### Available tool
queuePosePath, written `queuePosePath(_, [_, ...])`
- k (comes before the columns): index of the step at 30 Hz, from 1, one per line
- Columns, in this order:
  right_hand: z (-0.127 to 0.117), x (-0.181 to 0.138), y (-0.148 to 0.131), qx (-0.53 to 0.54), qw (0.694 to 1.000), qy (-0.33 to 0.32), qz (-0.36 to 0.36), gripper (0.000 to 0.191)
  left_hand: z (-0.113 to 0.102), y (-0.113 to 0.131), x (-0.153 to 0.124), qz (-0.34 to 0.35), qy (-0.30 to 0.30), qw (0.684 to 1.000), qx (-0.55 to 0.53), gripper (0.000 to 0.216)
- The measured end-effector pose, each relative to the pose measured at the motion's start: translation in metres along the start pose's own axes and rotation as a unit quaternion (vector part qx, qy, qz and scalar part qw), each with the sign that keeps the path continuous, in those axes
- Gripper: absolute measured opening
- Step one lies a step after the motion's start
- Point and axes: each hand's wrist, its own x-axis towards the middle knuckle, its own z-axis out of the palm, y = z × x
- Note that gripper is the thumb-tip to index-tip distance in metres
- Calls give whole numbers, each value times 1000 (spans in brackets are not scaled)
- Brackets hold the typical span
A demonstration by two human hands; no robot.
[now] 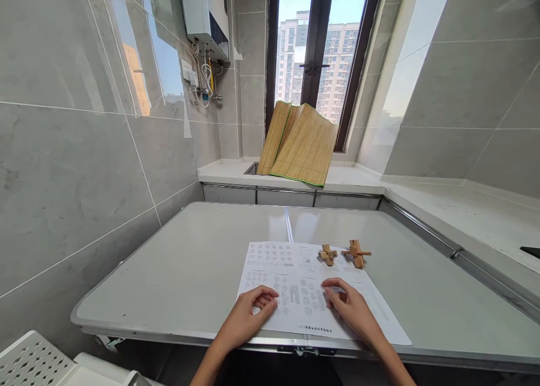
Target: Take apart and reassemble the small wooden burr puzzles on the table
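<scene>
The printed instruction sheet [295, 284] lies flat on the grey desk [189, 273] in the lower middle of the frame, and both my hands rest on its near part: my left hand [247, 315] with fingers curled loosely, my right hand [352, 310] flatter with fingers spread, neither gripping anything. At the sheet's far right edge sit two small wooden puzzles [328, 255], one on the paper and the other [356, 253] just beside it. Farther up, in the centre, bamboo mats [301, 147] lean against the window [316, 43].
</scene>
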Motion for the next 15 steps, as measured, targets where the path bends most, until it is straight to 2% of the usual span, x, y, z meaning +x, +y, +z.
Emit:
queuePosePath(3, [3, 14, -9, 45, 998, -39, 16, 41, -12, 4, 3, -13, -23, 1000, -1, 35])
queuePosePath(5, [7, 25, -13, 78, 996, -46, 9, 38, -22, 5, 3, -26, -8, 1000, 7, 37])
queuePosePath(11, [14, 45, -12, 91, 995, 24, 17, 38, -42, -13, -4, -29, 37, 999, -25, 42])
queuePosePath(15, [15, 30, -4, 87, 995, 51, 9, 36, -44, -22, -6, -28, 47, 998, -35, 43])
